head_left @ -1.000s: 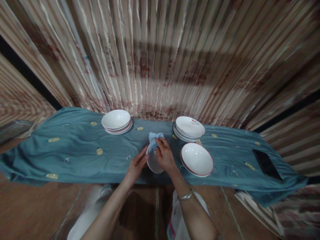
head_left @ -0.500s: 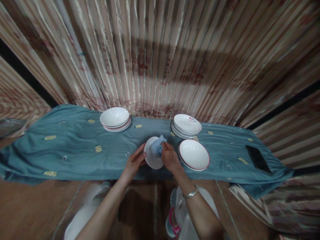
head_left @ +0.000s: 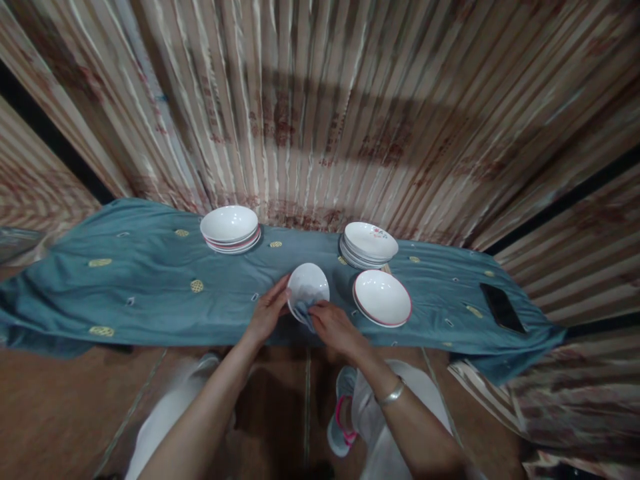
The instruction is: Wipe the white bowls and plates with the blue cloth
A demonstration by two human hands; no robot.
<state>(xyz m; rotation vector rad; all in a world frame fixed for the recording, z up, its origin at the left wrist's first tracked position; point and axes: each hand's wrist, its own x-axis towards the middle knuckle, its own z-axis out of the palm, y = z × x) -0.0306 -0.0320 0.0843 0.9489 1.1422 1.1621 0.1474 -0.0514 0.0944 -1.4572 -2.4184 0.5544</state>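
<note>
A small white bowl (head_left: 309, 281) is tilted toward me above the front of the table, its inside showing. My left hand (head_left: 270, 308) grips its left rim, thumb at the edge and the fingers partly hidden behind. In my right hand (head_left: 331, 324) a light blue cloth (head_left: 304, 315) is bunched and pressed against the bowl's near rim. Right of that hand lie red-rimmed white plates (head_left: 383, 298), one on another. Behind them rises a stack of white plates (head_left: 371, 241) with a floral print on the top one. Another stack of white bowls (head_left: 230, 225) stands at the back left.
A teal patterned cloth (head_left: 150, 287) covers the narrow table. A black phone (head_left: 503, 308) lies near its right end. Striped curtains (head_left: 310, 120) hang right behind the table, and dark bars slant at both sides. The tiled floor (head_left: 60, 400) shows below.
My right hand has drawn the blue cloth from the bowl's inside down to its near rim. The bowl now tilts differently in my left hand. The whole view has shifted slightly.
</note>
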